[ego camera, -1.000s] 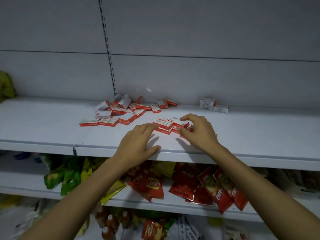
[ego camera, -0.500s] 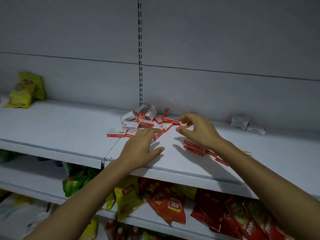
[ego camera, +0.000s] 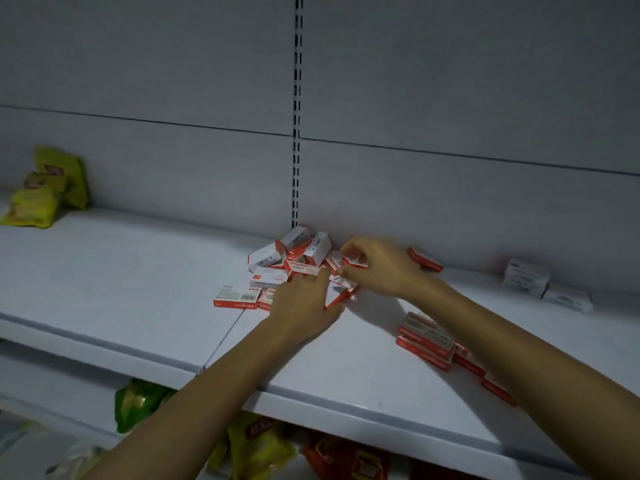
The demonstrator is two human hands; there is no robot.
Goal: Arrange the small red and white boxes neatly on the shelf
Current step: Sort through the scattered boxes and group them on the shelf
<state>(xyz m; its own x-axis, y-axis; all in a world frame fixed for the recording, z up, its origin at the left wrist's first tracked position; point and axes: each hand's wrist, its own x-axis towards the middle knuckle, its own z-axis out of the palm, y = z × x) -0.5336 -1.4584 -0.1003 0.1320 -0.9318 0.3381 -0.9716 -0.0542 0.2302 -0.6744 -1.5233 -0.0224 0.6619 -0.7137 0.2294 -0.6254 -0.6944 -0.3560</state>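
Observation:
A loose pile of small red and white boxes (ego camera: 294, 258) lies on the white shelf (ego camera: 138, 271) against the back wall. My left hand (ego camera: 304, 303) lies flat on boxes at the pile's near edge, fingers straight. My right hand (ego camera: 377, 268) reaches into the pile's right side and pinches one small box (ego camera: 353, 260) between thumb and fingers. A short stack of the same boxes (ego camera: 427, 337) sits under my right forearm, with more trailing to its right. One box (ego camera: 424, 259) lies behind my right hand.
White boxes (ego camera: 526, 277) stand at the back right of the shelf. Yellow-green snack bags (ego camera: 45, 188) sit at the far left. A slotted upright (ego camera: 297, 109) runs up the back wall. Snack bags (ego camera: 256, 448) fill the lower shelf.
Both hands have moved forward into the pile. My right hand has closed on a box; my left hand now covers the near boxes. The camera has moved closer.

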